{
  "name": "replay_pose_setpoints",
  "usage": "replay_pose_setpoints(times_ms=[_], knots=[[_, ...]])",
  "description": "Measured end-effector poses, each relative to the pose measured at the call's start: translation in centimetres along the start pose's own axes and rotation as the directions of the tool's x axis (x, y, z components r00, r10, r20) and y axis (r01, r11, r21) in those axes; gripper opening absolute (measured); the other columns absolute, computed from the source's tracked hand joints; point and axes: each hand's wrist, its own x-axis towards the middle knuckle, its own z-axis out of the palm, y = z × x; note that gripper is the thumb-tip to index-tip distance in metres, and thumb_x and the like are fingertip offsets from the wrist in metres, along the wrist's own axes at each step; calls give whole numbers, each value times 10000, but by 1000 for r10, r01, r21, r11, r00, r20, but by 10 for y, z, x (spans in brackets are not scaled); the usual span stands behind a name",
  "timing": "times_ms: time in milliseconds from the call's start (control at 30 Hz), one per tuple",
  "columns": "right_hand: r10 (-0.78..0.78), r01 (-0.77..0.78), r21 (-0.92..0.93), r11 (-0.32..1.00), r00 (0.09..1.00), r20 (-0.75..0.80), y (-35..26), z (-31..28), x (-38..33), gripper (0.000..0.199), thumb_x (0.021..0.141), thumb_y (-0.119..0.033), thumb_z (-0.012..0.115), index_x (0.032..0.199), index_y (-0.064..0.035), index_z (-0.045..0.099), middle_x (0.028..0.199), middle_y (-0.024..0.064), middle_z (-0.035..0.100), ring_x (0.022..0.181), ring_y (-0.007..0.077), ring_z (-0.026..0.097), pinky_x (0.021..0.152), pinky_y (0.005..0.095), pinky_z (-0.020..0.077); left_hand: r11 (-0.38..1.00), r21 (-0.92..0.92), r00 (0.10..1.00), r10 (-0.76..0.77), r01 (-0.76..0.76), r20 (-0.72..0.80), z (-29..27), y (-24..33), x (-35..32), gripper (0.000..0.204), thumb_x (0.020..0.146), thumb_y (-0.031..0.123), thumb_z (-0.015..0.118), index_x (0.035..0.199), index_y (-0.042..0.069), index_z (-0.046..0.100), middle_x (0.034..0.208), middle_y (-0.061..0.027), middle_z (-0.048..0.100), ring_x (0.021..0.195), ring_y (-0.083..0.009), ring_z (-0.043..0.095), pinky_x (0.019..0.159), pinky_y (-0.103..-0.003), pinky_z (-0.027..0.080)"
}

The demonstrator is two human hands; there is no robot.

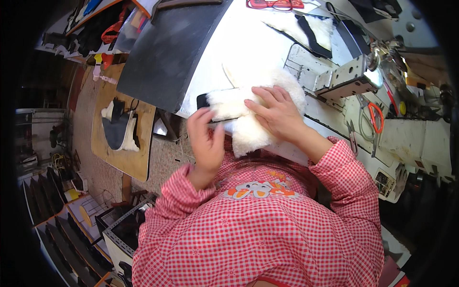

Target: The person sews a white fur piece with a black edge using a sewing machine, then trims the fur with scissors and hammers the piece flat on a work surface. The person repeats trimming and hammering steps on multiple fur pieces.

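Note:
A white fleece piece with black backing [224, 104] lies on the white worktop in front of me, its black end sticking out at the left. More fleece [251, 136] hangs over the near table edge below it. My right hand [279, 112] lies flat on the fleece, fingers stretched out. At the piece's left end is my left hand [206, 143], its fingertips by the black end and its thumb held apart from the fingers. Whether those fingertips touch the piece is hard to make out.
A sewing machine [346, 79] stands at the right, with orange-handled scissors [376, 117] beyond it. Another black-and-white fleece piece [313, 33] lies at the back. A black sheet [165, 52] covers the worktop's left. A wooden board [106, 143] holds a further cut piece [119, 126].

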Motion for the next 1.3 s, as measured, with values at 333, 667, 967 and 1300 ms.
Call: replay_pose_setpoints(times_ms=[333, 667, 967, 1300], knots=[[-15, 16, 20, 1000, 999, -44, 2, 3, -1, 327, 851, -227, 600, 1170, -176, 653, 1302, 103, 540, 1204, 272, 493, 1056, 450, 328, 239, -805, 642, -737, 542, 213, 0, 10, -26, 455, 928, 6, 544, 1332, -17, 337, 1233, -138, 479, 1125, -221, 532, 963, -331, 458], [1, 2, 32, 999, 997, -73, 1, 3, -2, 345, 819, -219, 619, 1156, -148, 654, 1296, 113, 548, 1213, 272, 494, 1052, 459, 333, 379, -652, 711, -598, 657, 369, 26, 22, 10, 344, 900, 130, 652, 1191, -37, 578, 1101, -90, 660, 941, -157, 634, 846, -274, 499], [24, -1, 143, 990, 987, -157, 5, 1, -3, 356, 809, -182, 625, 1153, -93, 630, 1250, 127, 552, 1175, 284, 519, 1053, 459, 341, 468, -437, 617, -724, 768, 307, 52, 30, 42, 332, 881, 123, 689, 1161, -42, 624, 1071, -89, 672, 945, -180, 640, 823, -306, 509], [63, -18, 258, 966, 984, -169, 9, 2, -10, 342, 804, -143, 609, 1141, -91, 632, 1237, 132, 547, 1167, 298, 513, 1072, 470, 333, 372, -454, 559, -724, 810, 404, 65, 20, 47, 392, 936, 132, 580, 1281, -44, 523, 1191, -136, 618, 1047, -240, 617, 880, -342, 510]])
